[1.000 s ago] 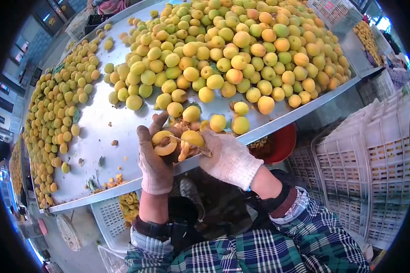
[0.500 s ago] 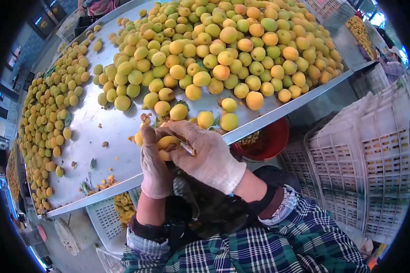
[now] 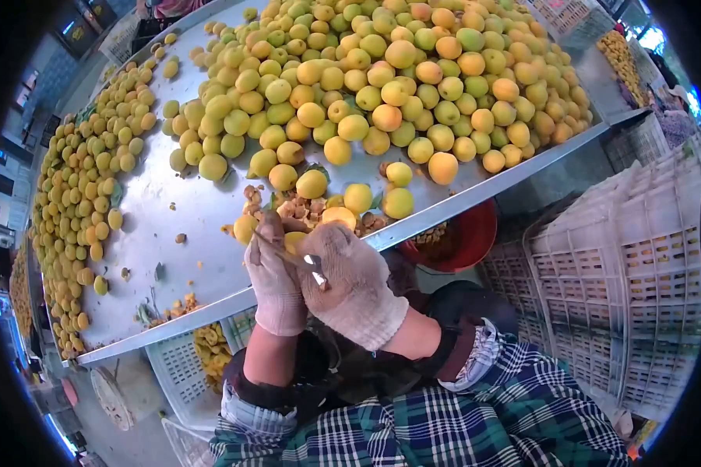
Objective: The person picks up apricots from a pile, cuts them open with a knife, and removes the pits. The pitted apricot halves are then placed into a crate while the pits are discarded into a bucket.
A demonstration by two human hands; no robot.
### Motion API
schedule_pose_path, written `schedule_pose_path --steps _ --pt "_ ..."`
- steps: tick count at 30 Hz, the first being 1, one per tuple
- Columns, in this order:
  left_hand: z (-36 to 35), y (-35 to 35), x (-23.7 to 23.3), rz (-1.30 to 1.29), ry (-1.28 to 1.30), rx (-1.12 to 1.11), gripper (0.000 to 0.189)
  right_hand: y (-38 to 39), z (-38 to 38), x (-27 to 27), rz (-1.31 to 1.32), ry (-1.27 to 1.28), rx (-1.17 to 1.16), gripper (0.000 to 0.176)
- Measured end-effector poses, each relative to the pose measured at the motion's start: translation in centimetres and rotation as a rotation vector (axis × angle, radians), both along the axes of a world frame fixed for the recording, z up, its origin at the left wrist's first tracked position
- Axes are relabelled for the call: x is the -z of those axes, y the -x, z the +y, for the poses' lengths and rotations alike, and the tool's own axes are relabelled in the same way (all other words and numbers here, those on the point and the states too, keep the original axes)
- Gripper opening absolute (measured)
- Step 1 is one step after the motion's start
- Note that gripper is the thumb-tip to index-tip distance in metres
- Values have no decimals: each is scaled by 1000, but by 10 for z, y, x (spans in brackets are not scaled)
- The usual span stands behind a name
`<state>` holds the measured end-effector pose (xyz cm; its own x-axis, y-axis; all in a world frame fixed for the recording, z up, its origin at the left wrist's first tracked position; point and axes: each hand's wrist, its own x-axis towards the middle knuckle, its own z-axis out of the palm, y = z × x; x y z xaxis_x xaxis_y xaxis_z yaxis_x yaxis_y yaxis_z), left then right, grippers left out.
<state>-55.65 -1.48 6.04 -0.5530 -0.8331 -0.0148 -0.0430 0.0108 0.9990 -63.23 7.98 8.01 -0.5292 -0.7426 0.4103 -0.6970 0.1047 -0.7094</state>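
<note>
My left hand (image 3: pixel 276 284), in a soiled white glove, is closed around a yellow apricot (image 3: pixel 294 242), mostly hidden by the fingers. My right hand (image 3: pixel 352 288), gloved likewise, presses close against it, fingers curled round a small knife (image 3: pixel 315 268) whose metal glints. Just beyond the right fingers is an apricot half (image 3: pixel 339 218), cut face up. Brown pits (image 3: pixel 300 210) lie heaped past both hands, with whole apricots (image 3: pixel 311 184) around them.
A large apricot pile (image 3: pixel 397 93) covers the metal table (image 3: pixel 171 249), another band (image 3: pixel 93 194) its left side. Below the edge are a red bucket (image 3: pixel 475 237) and a white crate (image 3: pixel 179 373) with apricot pieces. Stacked crates (image 3: pixel 600 288) stand at right.
My right hand has drawn back slightly and turned, uncovering the pits and the apricot half. The knife's metal shows more brightly. My left hand stays around its apricot.
</note>
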Motion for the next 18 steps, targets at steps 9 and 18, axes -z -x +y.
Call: schedule_pose_path --steps 9,18 --pt "0 1 -12 47 98 55 39 18 7 -10 -20 240 -181 25" --pt "-13 0 -10 258 -508 -48 52 42 1 -6 -306 -11 50 20"
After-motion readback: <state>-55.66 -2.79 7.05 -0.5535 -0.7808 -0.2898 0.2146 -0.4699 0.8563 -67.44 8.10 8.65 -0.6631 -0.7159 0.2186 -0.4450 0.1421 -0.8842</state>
